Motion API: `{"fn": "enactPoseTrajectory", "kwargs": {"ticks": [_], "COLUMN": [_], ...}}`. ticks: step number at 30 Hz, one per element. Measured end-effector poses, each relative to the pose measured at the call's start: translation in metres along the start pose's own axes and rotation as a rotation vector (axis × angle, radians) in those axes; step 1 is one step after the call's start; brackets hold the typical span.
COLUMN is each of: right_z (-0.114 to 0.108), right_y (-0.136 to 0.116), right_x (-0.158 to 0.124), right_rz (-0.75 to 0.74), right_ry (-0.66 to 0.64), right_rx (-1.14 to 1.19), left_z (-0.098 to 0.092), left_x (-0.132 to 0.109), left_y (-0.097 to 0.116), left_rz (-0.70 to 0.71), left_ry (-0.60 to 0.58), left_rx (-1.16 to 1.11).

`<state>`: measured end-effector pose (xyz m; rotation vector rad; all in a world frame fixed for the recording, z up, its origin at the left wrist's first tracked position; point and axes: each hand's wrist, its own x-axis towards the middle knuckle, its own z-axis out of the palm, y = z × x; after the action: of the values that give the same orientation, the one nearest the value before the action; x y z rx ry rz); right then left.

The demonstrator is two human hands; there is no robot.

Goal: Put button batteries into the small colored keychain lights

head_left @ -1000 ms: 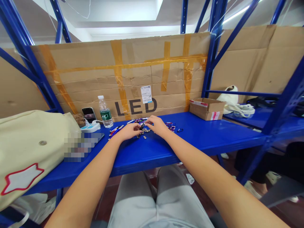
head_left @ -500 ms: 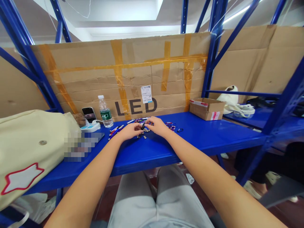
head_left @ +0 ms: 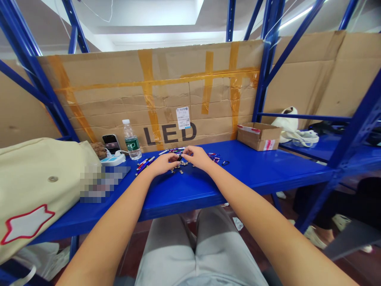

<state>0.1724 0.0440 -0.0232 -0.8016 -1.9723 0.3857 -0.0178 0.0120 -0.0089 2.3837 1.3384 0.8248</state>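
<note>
My left hand (head_left: 165, 164) and my right hand (head_left: 196, 157) meet over the blue table (head_left: 184, 194), fingers pinched round a small black item (head_left: 179, 158) between them. Its exact shape is too small to tell. Just below the fingertips lie several small metallic pieces (head_left: 181, 172). Behind my hands is a pile of pens and coloured parts (head_left: 169, 151). Several red and blue pens (head_left: 144, 165) lie left of my left hand. To the right of my right hand are red and blue carabiner-like clips (head_left: 214, 157), with a dark one (head_left: 225, 163) at their edge.
A water bottle (head_left: 131, 141), a power strip (head_left: 113, 159) and a phone (head_left: 111, 143) stand at the back left. The cream bag (head_left: 44, 178) covers the left end. An open cardboard box (head_left: 258, 136) sits at the back right, before a tall cardboard panel (head_left: 119, 107).
Both hands stay in nearly the same place. The black item between the fingertips has tilted slightly and shows less of its length.
</note>
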Motion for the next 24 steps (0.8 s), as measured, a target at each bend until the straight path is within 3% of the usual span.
{"fn": "enactPoseTrajectory", "kwargs": {"ticks": [4, 10, 12, 16, 20, 24], "right_z": [-0.004, -0.007, -0.008, -0.008, -0.010, -0.012], "right_y": [-0.002, 0.000, 0.001, 0.002, 0.002, 0.001], "right_x": [0.000, 0.001, 0.001, 0.001, 0.000, 0.000], "right_rz": [0.030, 0.076, 0.081, 0.086, 0.070, 0.047], "right_ry": [0.052, 0.087, 0.088, 0.094, 0.102, 0.103], "right_rx": [-0.004, -0.018, -0.018, -0.024, -0.042, -0.046], "left_z": [-0.019, -0.050, -0.054, -0.060, -0.069, -0.076], "left_x": [0.003, -0.007, -0.014, -0.026, -0.035, -0.047], "left_y": [-0.021, -0.082, -0.100, -0.122, -0.130, -0.136], "left_rz": [-0.086, -0.519, -0.681, -0.757, -0.775, -0.650], "left_ry": [0.166, 0.536, 0.564, 0.590, 0.627, 0.547], "left_rx": [0.004, 0.050, 0.022, 0.043, 0.022, -0.090]}}
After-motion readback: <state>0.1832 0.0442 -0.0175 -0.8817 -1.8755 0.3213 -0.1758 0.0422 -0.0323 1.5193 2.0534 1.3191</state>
